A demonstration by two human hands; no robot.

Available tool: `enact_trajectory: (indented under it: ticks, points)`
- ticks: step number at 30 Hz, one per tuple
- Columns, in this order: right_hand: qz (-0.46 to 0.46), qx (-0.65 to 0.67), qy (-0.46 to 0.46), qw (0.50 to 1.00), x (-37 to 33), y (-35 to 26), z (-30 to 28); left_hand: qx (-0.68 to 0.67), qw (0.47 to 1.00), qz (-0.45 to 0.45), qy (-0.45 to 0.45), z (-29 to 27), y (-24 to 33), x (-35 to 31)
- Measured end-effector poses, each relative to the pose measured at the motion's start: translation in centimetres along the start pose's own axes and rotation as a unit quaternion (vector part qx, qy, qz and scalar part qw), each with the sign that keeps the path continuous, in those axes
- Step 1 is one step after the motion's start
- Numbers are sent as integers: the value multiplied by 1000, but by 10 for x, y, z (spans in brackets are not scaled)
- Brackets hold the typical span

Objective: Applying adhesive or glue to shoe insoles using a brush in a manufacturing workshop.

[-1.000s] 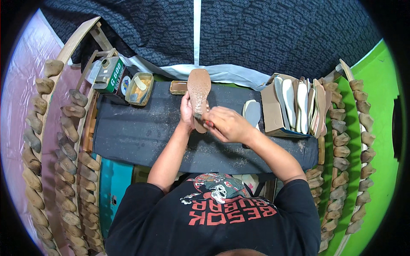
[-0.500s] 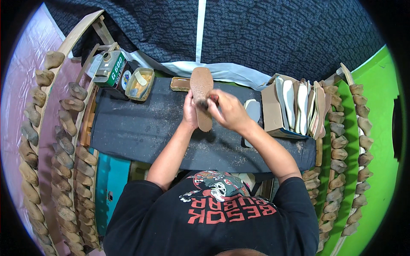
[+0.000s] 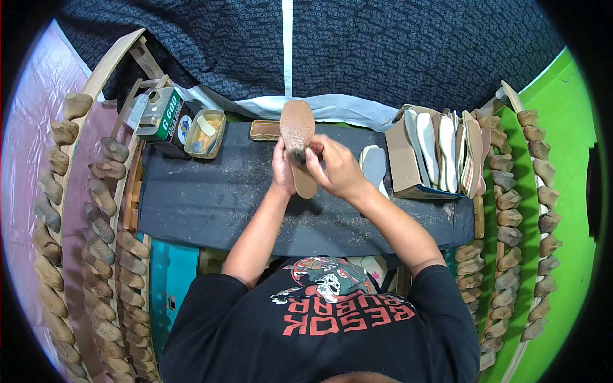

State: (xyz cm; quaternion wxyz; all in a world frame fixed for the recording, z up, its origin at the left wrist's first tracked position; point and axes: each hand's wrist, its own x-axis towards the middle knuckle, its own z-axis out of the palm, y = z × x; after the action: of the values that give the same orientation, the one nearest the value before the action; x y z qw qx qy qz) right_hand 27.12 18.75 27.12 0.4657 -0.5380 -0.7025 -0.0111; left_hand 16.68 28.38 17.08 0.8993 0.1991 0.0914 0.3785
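A brown insole (image 3: 297,119), long and narrow at the waist, is held up above the dark table with its wider end pointing away from me. My left hand (image 3: 281,170) grips its left edge, partly behind it. In my right hand (image 3: 336,168) is a small brush (image 3: 297,156) with dark bristles and a reddish handle, most of it covered by my fingers. The bristles touch the middle of the insole, where the surface looks wet and shiny. Just beyond stands a shallow tray (image 3: 264,130) with brownish contents.
At the back left are a green metal can (image 3: 158,115) and a stained tub (image 3: 206,135). Grey insole pieces (image 3: 373,165) lie right of my hands, beside a cardboard box (image 3: 405,156) packed with insoles (image 3: 448,150). Wooden shoe lasts (image 3: 99,223) line racks on both sides.
The brush has shifted slightly along the insole's middle, still touching it. My left hand keeps its hold. The whole view has turned a little.
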Motion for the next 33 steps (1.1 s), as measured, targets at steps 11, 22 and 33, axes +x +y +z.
enact_trajectory:
  ticks: [11, 22, 33]
  points:
    - [0, 55, -53, 997, 0, 10, -34, -34, 996, -23, 74, 16, 0, 6]
    - [-185, 17, -48, 982, -13, 4, -43, -57, 992, -35, 110, 0, -6, 10]
    - [-106, -39, -10, 994, -7, 20, -53, -18, 998, -53, 26, 15, -12, 15]
